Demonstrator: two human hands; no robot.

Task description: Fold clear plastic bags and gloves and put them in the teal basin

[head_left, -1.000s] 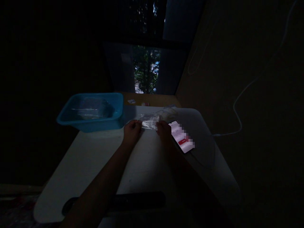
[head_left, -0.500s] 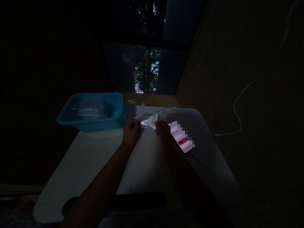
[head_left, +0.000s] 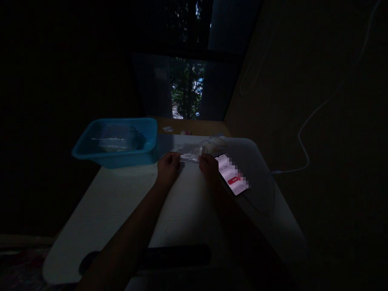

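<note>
A clear plastic bag (head_left: 190, 153) stretches between my two hands, just above the white table (head_left: 127, 202). Its left edge is pinched by my left hand (head_left: 168, 165), fingers closed. My right hand (head_left: 209, 165) grips the opposite edge, also with closed fingers. Right beside that hand lies a phone (head_left: 233, 176) with a lit pink screen. More crumpled clear plastic (head_left: 216, 140) rests behind my right hand. The dim light hides the fine detail of my fingertips.
A blue plastic basin (head_left: 133, 157) holding clear packets stands at the table's back left. A long dark slot (head_left: 178, 256) runs along the near edge. White cable (head_left: 303, 141) hangs at the right. Small scraps (head_left: 167, 129) lie on the ledge under the window.
The bag between my hands has gone from crumpled to flatter and more taut. My hands have barely moved, and the basin and phone stay in place.
</note>
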